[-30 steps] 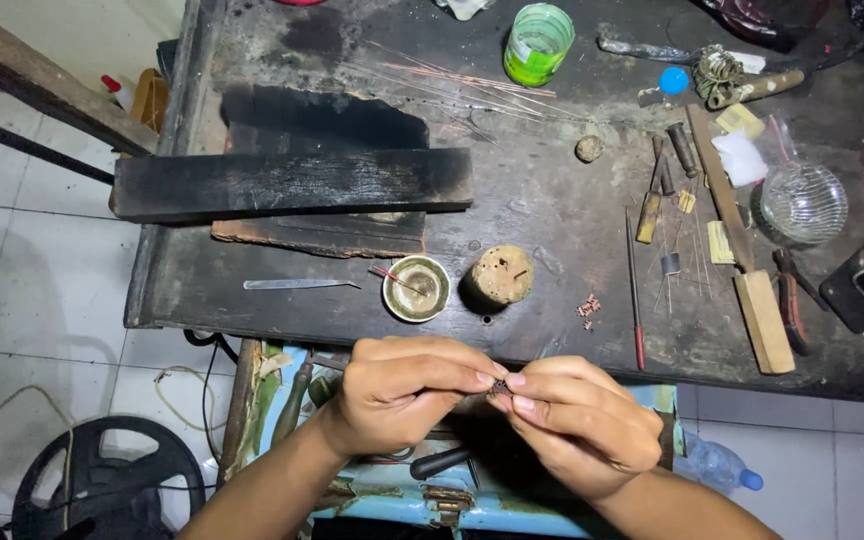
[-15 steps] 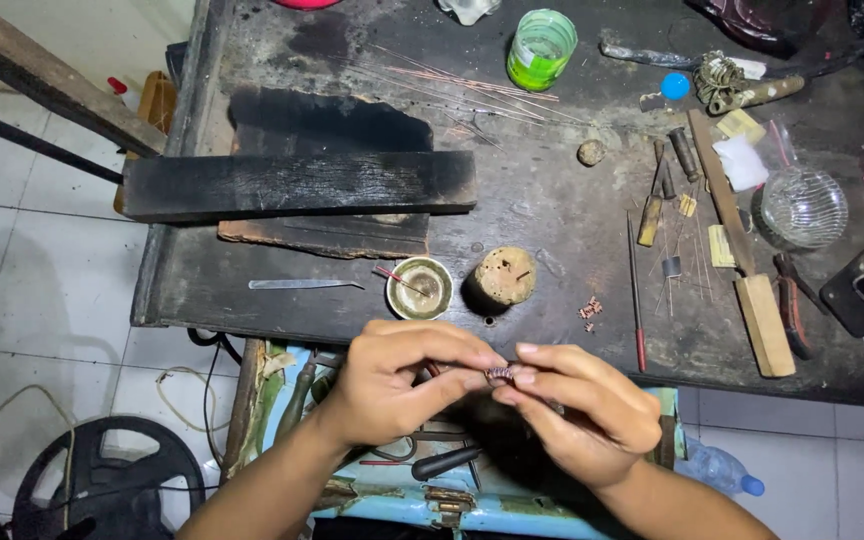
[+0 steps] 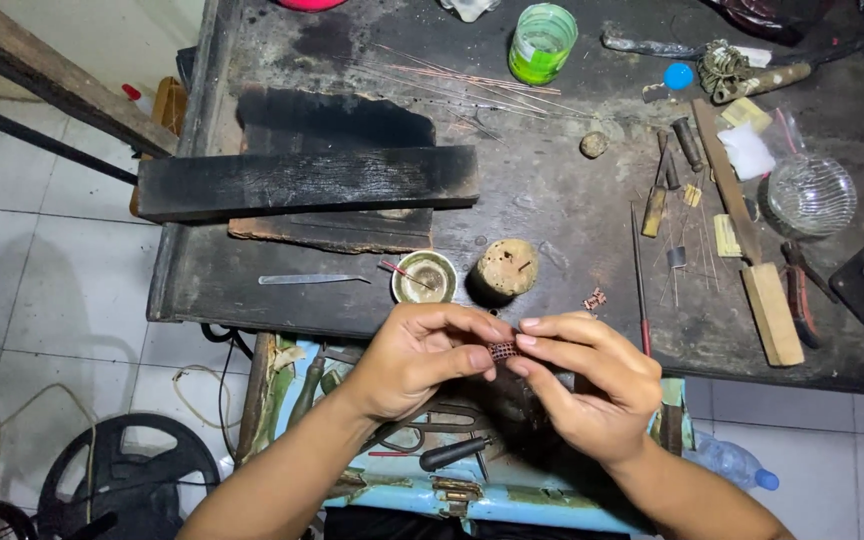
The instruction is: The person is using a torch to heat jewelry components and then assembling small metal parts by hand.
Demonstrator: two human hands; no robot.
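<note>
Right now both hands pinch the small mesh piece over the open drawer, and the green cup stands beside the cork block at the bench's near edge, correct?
Not quite. The head view shows the green cup at the bench's far edge, well apart from the cork block. The left hand and right hand do pinch the mesh piece over the drawer.

Two bare forearms enter from the lower edge, no sleeves in view. Left hand (image 3: 417, 358) and right hand (image 3: 592, 385): no gloves, rings, watch or wristband visible. Fingernails short and plain. Wrists uncovered. Nothing else of the person's body or clothing shows.
</note>
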